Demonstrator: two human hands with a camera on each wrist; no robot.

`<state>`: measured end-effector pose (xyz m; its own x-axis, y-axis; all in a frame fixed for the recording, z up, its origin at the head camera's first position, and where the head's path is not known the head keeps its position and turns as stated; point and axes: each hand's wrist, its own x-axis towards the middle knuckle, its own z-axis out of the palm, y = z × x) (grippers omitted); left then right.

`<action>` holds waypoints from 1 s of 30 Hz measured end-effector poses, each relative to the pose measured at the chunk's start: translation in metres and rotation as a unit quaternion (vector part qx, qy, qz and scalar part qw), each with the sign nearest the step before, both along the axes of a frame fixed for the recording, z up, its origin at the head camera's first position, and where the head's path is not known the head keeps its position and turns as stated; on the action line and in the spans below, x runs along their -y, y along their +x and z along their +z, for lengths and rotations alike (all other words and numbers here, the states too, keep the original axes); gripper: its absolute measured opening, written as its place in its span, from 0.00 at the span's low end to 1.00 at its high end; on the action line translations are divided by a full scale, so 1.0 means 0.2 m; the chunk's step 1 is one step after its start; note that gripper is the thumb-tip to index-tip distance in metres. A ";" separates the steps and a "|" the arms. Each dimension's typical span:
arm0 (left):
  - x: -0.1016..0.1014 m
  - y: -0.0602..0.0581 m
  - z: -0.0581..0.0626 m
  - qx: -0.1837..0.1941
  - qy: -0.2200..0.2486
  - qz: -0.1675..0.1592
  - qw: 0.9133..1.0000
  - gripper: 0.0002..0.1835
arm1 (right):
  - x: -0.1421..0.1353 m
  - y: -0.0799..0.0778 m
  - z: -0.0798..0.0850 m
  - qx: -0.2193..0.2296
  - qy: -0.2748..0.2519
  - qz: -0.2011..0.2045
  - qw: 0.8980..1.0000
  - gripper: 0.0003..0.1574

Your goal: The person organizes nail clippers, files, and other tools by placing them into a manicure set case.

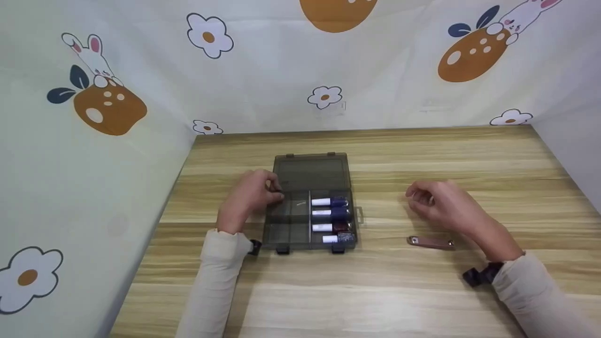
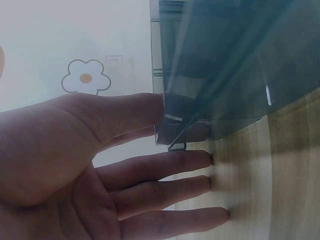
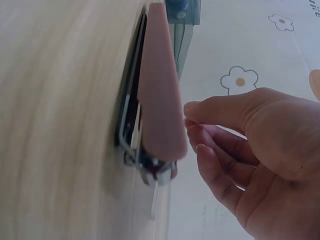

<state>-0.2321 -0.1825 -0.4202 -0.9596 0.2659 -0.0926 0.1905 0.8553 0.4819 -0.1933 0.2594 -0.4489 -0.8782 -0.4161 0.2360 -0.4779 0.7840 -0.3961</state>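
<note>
A dark translucent plastic case (image 1: 287, 230) lies with its lid (image 1: 312, 172) folded back. Several nail polish bottles (image 1: 331, 213) with white caps fill its right compartment. My left hand (image 1: 251, 195) pinches the case's left edge between thumb and index finger; in the left wrist view the other fingers (image 2: 165, 195) extend below the edge. My right hand (image 1: 446, 204) hovers to the right of the case, fingers loosely curled and holding nothing visible. Just below that hand, a pink nail clipper (image 1: 431, 242) rests on the table; it looms large in the right wrist view beside the fingertips (image 3: 192, 107).
The wood-grain table (image 1: 352, 291) meets a patterned cloth (image 1: 263, 84) at the back and sides. A clear hook-shaped tab (image 1: 359, 215) sticks out from the case's right side. Two dark latches (image 1: 283, 249) line its front edge.
</note>
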 end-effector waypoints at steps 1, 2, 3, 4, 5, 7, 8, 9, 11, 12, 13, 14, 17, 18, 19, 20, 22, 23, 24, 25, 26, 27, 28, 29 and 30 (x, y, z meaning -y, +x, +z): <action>0.00 0.00 0.00 0.001 0.000 0.000 1.000 0.05 | 0.01 0.00 0.00 -0.004 -0.001 0.001 1.000 0.07; 0.00 0.00 0.00 0.001 0.001 -0.001 1.000 0.05 | 0.02 0.00 0.00 -0.007 -0.002 0.003 1.000 0.07; 0.00 0.00 0.00 0.001 0.001 -0.002 1.000 0.05 | 0.02 0.00 0.00 -0.011 -0.003 0.005 1.000 0.07; 0.00 0.00 0.00 0.000 0.000 -0.003 1.000 0.05 | 0.03 0.00 0.00 -0.016 -0.003 0.007 1.000 0.06; 0.00 0.00 0.00 -0.002 0.000 -0.005 1.000 0.05 | 0.04 0.00 0.00 -0.019 -0.003 0.009 1.000 0.06; 0.00 0.00 0.00 -0.004 0.000 -0.006 1.000 0.05 | 0.05 0.01 -0.01 -0.023 -0.004 0.012 1.000 0.06; 0.00 0.00 0.00 -0.004 0.000 -0.007 1.000 0.05 | 0.06 0.01 -0.01 -0.022 -0.003 0.013 1.000 0.06; 0.00 0.00 0.00 -0.004 0.000 -0.007 1.000 0.05 | 0.07 0.01 -0.01 -0.021 -0.002 0.013 1.000 0.06; 0.00 0.00 0.00 -0.001 0.002 -0.006 1.000 0.05 | 0.08 0.02 0.00 -0.014 -0.001 0.013 1.000 0.06; 0.00 0.00 0.00 0.000 0.002 -0.005 1.000 0.05 | 0.09 0.02 0.00 -0.011 0.000 0.014 1.000 0.06; 0.00 0.00 0.00 0.001 0.002 -0.003 1.000 0.05 | 0.10 0.02 0.00 -0.009 0.001 0.014 1.000 0.06; 0.00 0.00 0.00 0.003 0.002 -0.002 1.000 0.05 | 0.10 0.02 0.00 -0.007 0.003 0.014 1.000 0.07; 0.00 0.01 0.00 0.007 0.001 0.000 1.000 0.05 | 0.13 0.02 0.00 -0.004 0.005 0.019 1.000 0.07; 0.00 0.01 0.00 0.009 0.001 0.002 1.000 0.05 | 0.13 0.02 0.00 -0.004 0.006 0.021 1.000 0.07; 0.00 0.01 0.00 0.011 0.000 0.003 1.000 0.05 | 0.14 0.02 0.00 -0.005 0.007 0.023 1.000 0.07; 0.00 0.01 0.00 0.012 0.000 0.004 1.000 0.05 | 0.15 0.02 0.00 -0.006 0.007 0.024 1.000 0.07; 0.00 0.01 0.00 0.012 0.000 0.004 1.000 0.05 | 0.16 0.02 0.00 -0.010 0.008 0.028 1.000 0.07; -0.01 0.01 0.00 0.010 0.000 0.005 1.000 0.06 | 0.17 0.02 0.00 -0.011 0.008 0.028 1.000 0.07; 0.00 0.01 0.00 0.008 0.000 0.004 1.000 0.06 | 0.17 0.02 -0.01 -0.013 0.008 0.028 1.000 0.07; 0.00 0.00 0.00 0.007 -0.001 0.003 1.000 0.06 | 0.18 0.02 -0.01 -0.013 0.008 0.028 0.999 0.07; 0.00 0.00 0.00 0.006 0.000 0.002 1.000 0.06 | 0.18 0.02 -0.01 -0.013 0.008 0.028 0.999 0.07; 0.00 0.00 0.00 0.005 0.001 0.001 1.000 0.06 | 0.19 0.02 -0.01 -0.013 0.008 0.027 1.000 0.07; 0.00 0.00 0.00 0.005 0.002 0.000 1.000 0.06 | 0.19 0.02 -0.01 -0.013 0.008 0.027 1.000 0.07; 0.00 0.00 0.00 0.003 0.003 -0.001 1.000 0.06 | 0.20 0.02 -0.01 -0.012 0.009 0.027 1.000 0.07; 0.00 0.00 0.00 0.002 0.004 -0.002 1.000 0.06 | 0.20 0.02 -0.01 -0.013 0.008 0.027 0.999 0.07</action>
<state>-0.2320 -0.1821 -0.4203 -0.9582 0.2700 -0.0942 0.1917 0.8508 0.4893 -0.1900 0.2184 -0.4501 -0.8474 -0.4676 0.2514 -0.5306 0.7627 -0.3698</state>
